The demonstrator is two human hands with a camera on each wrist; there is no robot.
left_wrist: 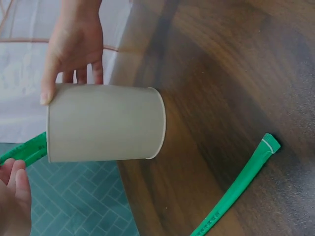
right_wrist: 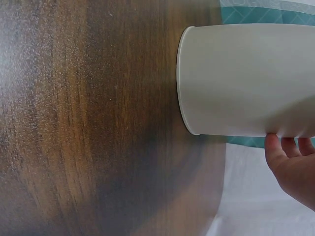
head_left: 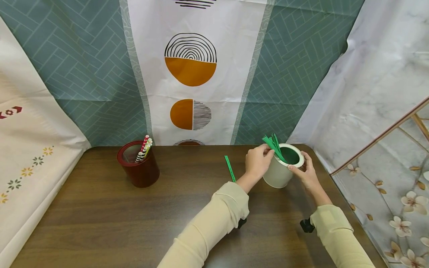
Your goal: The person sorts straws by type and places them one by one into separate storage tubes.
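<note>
A cream-white round canister [head_left: 277, 174] stands at the table's far right, with a green interior and a white rim. Several long, thin green wrapped sticks [head_left: 273, 143] lean out of its mouth on the left. My left hand [head_left: 258, 162] pinches these sticks above the rim. With thumb and fingers spread around the canister's right side, my right hand [head_left: 307, 173] grips it near the top. In the left wrist view one loose green wrapped stick [left_wrist: 236, 189], with printing along it, lies on the table to the left of the canister.
A dark red round canister [head_left: 144, 173] holding several patterned straws [head_left: 145, 149] stands at the back left of the brown wooden table [head_left: 110, 216]. Patterned cloths [head_left: 100, 74] hang behind the table and at its sides.
</note>
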